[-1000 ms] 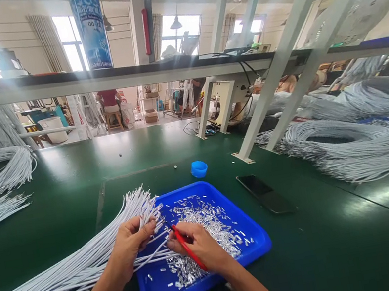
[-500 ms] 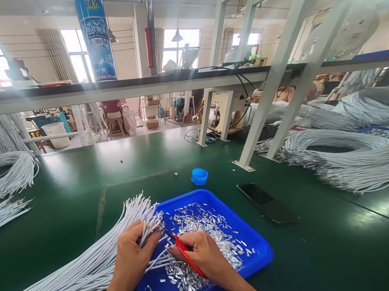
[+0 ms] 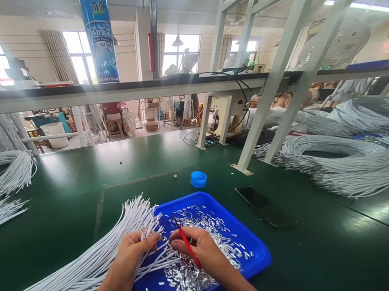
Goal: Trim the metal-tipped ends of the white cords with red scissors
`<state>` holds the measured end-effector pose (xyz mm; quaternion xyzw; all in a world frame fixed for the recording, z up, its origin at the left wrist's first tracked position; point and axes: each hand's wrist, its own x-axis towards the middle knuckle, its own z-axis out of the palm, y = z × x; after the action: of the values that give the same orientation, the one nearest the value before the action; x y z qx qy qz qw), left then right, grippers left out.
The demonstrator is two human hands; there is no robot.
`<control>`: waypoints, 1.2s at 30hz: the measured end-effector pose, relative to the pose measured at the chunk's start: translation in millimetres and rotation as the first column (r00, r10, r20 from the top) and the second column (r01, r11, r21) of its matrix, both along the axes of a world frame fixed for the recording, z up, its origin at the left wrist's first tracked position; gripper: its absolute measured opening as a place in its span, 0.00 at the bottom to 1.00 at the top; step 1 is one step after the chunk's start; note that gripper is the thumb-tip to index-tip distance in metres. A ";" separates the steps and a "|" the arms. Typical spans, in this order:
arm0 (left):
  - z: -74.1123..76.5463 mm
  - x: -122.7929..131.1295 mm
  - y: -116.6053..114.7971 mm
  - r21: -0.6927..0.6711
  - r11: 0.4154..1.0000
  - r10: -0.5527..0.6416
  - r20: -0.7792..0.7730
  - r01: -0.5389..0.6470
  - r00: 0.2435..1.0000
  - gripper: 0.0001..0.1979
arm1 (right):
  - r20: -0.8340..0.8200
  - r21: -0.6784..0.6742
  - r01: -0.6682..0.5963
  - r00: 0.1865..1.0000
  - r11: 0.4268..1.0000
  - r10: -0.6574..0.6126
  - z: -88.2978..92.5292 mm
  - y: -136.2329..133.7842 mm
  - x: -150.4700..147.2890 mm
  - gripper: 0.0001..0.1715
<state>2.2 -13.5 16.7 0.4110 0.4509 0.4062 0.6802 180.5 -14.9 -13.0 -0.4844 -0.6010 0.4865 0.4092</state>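
Note:
My left hand (image 3: 136, 257) is closed around ends of white cables (image 3: 96, 253), at the near left side of the blue tray (image 3: 252, 245). The cables run off to the lower left in a thick bundle, and some loose ends reach over the tray. Just to the right, my right hand (image 3: 200, 250) grips red-handled pliers (image 3: 188, 246), whose dark narrow tip points up and away from me. Beneath both hands, the tray holds many small shiny metal pieces (image 3: 209, 230). My right fingertips are near the cable ends; whether they pinch one I cannot tell.
Beyond the tray lie a light-blue cap (image 3: 198, 179) and, at its right, a black phone (image 3: 263, 206). Coiled cables (image 3: 348, 163) rest on the right. A metal frame post (image 3: 262, 123) stands on the green table (image 3: 333, 251). A blue spray can (image 3: 98, 34) stands on the shelf.
My right hand has turned the pliers more upright, and their tip has moved right, away from the cable ends. My left thumb has shifted along the cables.

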 end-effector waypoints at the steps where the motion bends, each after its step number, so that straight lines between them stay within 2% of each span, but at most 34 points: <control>1: 0.7 0.8 -0.8 0.004 1.000 -0.025 -0.011 0.026 1.000 0.16 | -0.146 -0.067 -0.004 0.989 0.998 -0.006 -1.5 -0.6 -2.7 0.20; 3: 0.5 2.5 -2.4 0.042 0.996 -0.079 -0.043 0.081 0.996 0.17 | -0.377 -0.147 -0.023 0.926 0.989 -0.035 -4.5 -3.7 -10.4 0.21; 5: -2.7 4.2 -3.4 0.097 0.988 -0.111 -0.091 0.120 0.990 0.17 | -0.437 -0.136 0.017 0.896 0.991 -0.075 -6.7 -8.3 -18.6 0.17; 7: -8.5 5.6 -3.1 0.151 0.984 -0.069 -0.192 0.099 0.979 0.18 | -0.353 0.022 0.134 0.928 0.991 -0.118 -7.7 -12.8 -24.2 0.12; 9: -14.2 6.4 -2.2 0.170 0.985 0.008 -0.281 0.041 0.960 0.19 | -0.272 0.217 0.234 0.947 0.948 -0.172 -7.6 -15.0 -26.0 0.13; 10: -16.0 6.5 -1.8 0.162 0.987 0.025 -0.292 0.024 0.956 0.20 | -0.273 0.249 0.260 0.943 0.933 -0.190 -7.1 -14.7 -25.4 0.13; 12: -16.4 5.9 -1.4 0.114 0.993 0.001 -0.238 0.027 0.971 0.19 | -0.331 0.168 0.269 0.922 0.948 -0.203 -5.4 -10.7 -20.8 0.16; 15: -10.6 3.1 -2.1 0.021 0.998 -0.064 -0.113 0.066 0.992 0.17 | -0.505 -0.089 0.249 0.823 0.964 -0.259 -1.9 -0.2 -8.1 0.20; 17: -6.2 -0.3 -2.6 -0.029 0.993 -0.115 -0.067 0.113 0.991 0.17 | -0.572 -0.166 0.246 0.765 0.955 -0.297 0.5 4.4 -0.2 0.21; 18: -4.6 -2.3 -2.6 -0.047 0.987 -0.153 -0.050 0.151 0.987 0.18 | -0.564 -0.172 0.239 0.772 0.956 -0.294 1.7 4.7 2.3 0.21; 21: -3.6 -8.3 -1.1 -0.056 0.975 -0.219 -0.016 0.217 0.976 0.20 | -0.371 -0.039 0.190 0.909 0.981 -0.191 5.6 -0.9 3.0 0.21; 23: -5.1 -11.4 1.0 -0.042 0.984 -0.173 -0.018 0.172 0.985 0.19 | -0.182 0.095 0.132 0.977 0.987 -0.113 8.3 -6.5 0.5 0.20; 25: -6.6 -13.3 3.3 -0.024 0.995 -0.093 -0.027 0.092 0.995 0.16 | 0.014 0.218 0.059 0.998 0.974 -0.063 10.7 -10.2 -1.2 0.16; 27: -6.9 -14.4 5.0 -0.016 0.999 -0.029 -0.022 0.029 0.999 0.14 | 0.208 0.279 -0.024 0.977 0.960 -0.036 12.1 -11.1 -1.5 0.14; 30: -5.2 -15.0 5.9 -0.037 0.999 0.002 -0.003 -0.002 1.000 0.14 | 0.433 0.272 -0.097 0.901 0.958 -0.032 11.1 -9.2 -0.7 0.16; 33: -3.2 -15.0 5.2 -0.037 0.999 -0.024 0.017 0.025 1.000 0.14 | 0.518 0.264 -0.109 0.854 0.958 -0.045 7.5 -7.1 -0.4 0.20; 36: -3.0 -14.9 4.0 -0.012 0.999 -0.050 0.052 0.051 0.997 0.14 | 0.526 0.246 -0.120 0.850 0.962 -0.028 3.6 -6.0 -0.5 0.21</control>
<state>-12.7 -9.4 13.7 0.4069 0.4254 0.3963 0.7046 180.0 -20.9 -9.4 -0.5238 -0.7615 0.2595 0.2800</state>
